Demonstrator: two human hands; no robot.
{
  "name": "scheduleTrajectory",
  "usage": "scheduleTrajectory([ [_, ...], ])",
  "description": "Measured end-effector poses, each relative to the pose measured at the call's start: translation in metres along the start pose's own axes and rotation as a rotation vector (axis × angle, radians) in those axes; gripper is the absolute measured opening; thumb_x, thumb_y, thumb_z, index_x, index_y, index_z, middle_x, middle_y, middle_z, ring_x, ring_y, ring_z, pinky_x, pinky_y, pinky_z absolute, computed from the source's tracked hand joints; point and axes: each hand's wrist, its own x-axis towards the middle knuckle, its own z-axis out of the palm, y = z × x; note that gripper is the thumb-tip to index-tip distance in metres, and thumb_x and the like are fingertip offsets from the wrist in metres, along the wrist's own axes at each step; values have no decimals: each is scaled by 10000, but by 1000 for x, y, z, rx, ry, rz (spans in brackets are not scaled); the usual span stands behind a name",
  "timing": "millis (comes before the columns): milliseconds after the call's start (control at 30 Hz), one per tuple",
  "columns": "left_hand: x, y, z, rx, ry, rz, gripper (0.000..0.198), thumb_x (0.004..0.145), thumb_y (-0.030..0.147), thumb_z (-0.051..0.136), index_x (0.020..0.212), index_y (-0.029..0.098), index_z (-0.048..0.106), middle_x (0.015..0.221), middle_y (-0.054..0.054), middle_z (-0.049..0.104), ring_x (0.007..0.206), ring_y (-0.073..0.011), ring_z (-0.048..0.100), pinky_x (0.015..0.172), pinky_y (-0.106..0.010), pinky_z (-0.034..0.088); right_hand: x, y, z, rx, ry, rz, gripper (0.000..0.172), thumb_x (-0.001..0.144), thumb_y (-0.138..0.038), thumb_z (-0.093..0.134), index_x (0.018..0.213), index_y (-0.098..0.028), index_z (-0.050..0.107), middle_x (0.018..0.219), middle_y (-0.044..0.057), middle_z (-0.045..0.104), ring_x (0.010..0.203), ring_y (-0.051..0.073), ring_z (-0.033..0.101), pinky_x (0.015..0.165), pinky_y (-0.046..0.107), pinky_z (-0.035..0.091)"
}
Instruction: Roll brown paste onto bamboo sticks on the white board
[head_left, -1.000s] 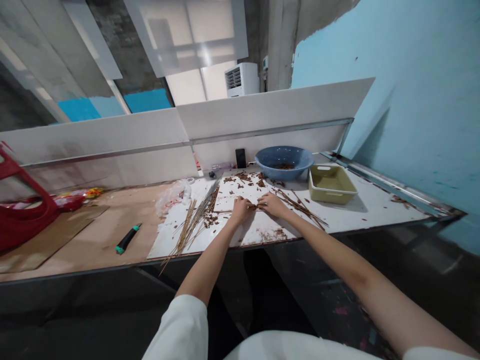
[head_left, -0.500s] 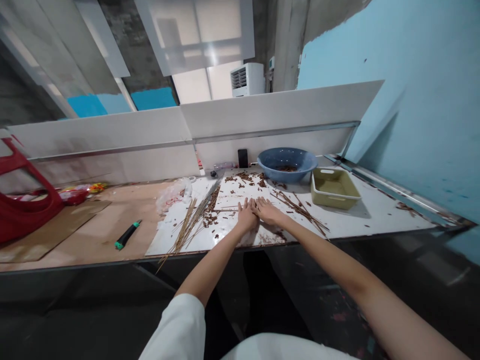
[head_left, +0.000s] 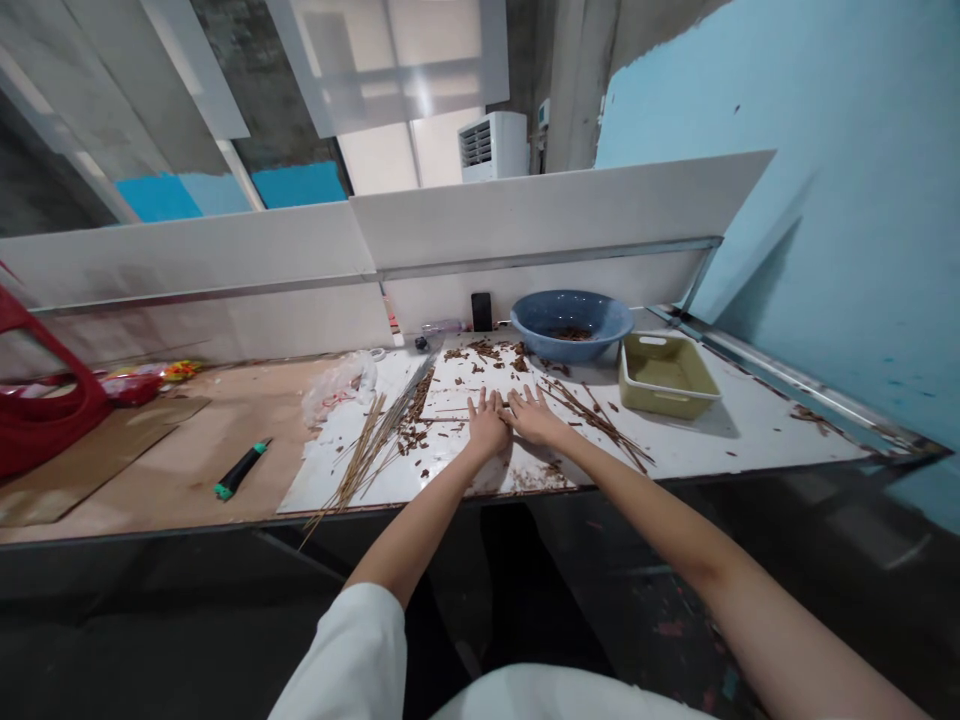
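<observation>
My left hand [head_left: 489, 428] and my right hand [head_left: 535, 420] lie palm down side by side on the white board, fingers spread and pointing away from me. A thin stick [head_left: 452, 410] shows just left of my left fingers; whether it runs under the hands is hidden. Some brown material shows between the fingertips, too small to name. Left of my hands lies a bundle of thin sticks [head_left: 369, 450]. To the right is a second group of brown-coated sticks [head_left: 600, 425]. Small brown pieces [head_left: 484, 350] are scattered beyond my fingers.
A blue basin [head_left: 574, 345] with brown bits inside stands at the back, near an olive plastic bin [head_left: 670, 402]. A dark phone [head_left: 481, 312] leans against the back panel. Further left are a clear plastic bag [head_left: 341, 388], a black-green tool [head_left: 241, 470] and a red plastic stool [head_left: 45, 400].
My hands have shifted slightly, with the fingers spreading more apart. The camera view has swung a little, so the tabletop objects sit slightly further left. Both palms remain down on the board.
</observation>
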Motion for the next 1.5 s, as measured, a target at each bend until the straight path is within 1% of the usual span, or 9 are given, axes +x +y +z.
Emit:
scheduleTrajectory([
  [167, -16, -5, 9, 22, 46, 35, 760, 1053, 320, 476, 1796, 202, 370, 1830, -140, 402, 1769, -362, 143, 1407, -687, 83, -20, 0, 12, -11, 24, -22, 622, 1165, -485, 435, 1737, -245, 471, 1797, 229, 421, 1717, 456, 275, 1367, 791, 111],
  [433, 9, -1, -11, 37, -8, -23, 760, 1036, 291, 490, 1774, 132, 402, 1819, -191, 393, 1755, -379, 201, 1400, -681, 145, 5, 12, -6, 12, 0, 17, 668, 1133, -572, 528, 1749, -329, 440, 1771, 202, 483, 1686, 483, 340, 1328, 841, 178],
  [600, -20, -1, -5, 49, 36, 8, 749, 1063, 318, 455, 1784, 128, 382, 1817, -189, 399, 1757, -365, 200, 1413, -671, 125, -23, 10, 5, -2, 33, -64, 614, 1150, -511, 486, 1749, -385, 435, 1761, 171, 507, 1698, 466, 321, 1334, 851, 149],
  [767, -36, 15, 8, 73, 75, 99, 848, 1029, 330, 528, 1830, 240, 265, 1869, -110, 309, 1767, -384, 142, 1415, -701, -7, -26, -5, 5, 5, -9, -95, 653, 1162, -382, 424, 1795, -241, 350, 1809, 248, 390, 1710, 453, 292, 1361, 769, 226],
  [933, -15, 20, 6, 27, -75, 47, 822, 1042, 373, 510, 1824, 247, 288, 1870, -103, 309, 1763, -393, 153, 1406, -713, 27, -4, -5, -6, -20, -83, -41, 636, 1160, -304, 359, 1788, -205, 365, 1803, 252, 392, 1707, 432, 311, 1354, 778, 229],
  [1033, -2, 17, -3, 12, -59, -13, 793, 1064, 361, 437, 1829, 245, 265, 1895, -78, 231, 1777, -366, 76, 1402, -717, 27, 4, 0, -13, -79, -84, 34, 654, 1157, -326, 384, 1803, -250, 326, 1857, 207, 292, 1736, 419, 227, 1358, 791, 149],
  [1133, -4, 14, -6, 29, -66, -15, 775, 1067, 366, 417, 1821, 236, 296, 1888, -66, 259, 1778, -354, 73, 1410, -697, 16, -3, 2, -13, -108, -94, 58, 650, 1163, -361, 377, 1803, -260, 328, 1874, 184, 259, 1747, 419, 182, 1366, 781, 98],
  [1300, -14, 10, 1, 49, -61, 11, 774, 1060, 382, 435, 1813, 239, 328, 1871, -64, 305, 1774, -365, 100, 1404, -717, 8, -21, 1, -7, -158, -71, -61, 625, 1147, -315, 392, 1771, -285, 412, 1834, 207, 357, 1725, 469, 233, 1331, 851, 90],
  [1500, 16, 11, -8, 12, -96, -79, 754, 1077, 374, 383, 1810, 204, 328, 1880, -71, 276, 1774, -373, 89, 1398, -744, 33, 6, 8, -25, -122, -140, 33, 657, 1162, -312, 345, 1815, -339, 279, 1854, 182, 320, 1720, 454, 261, 1325, 854, 95],
])
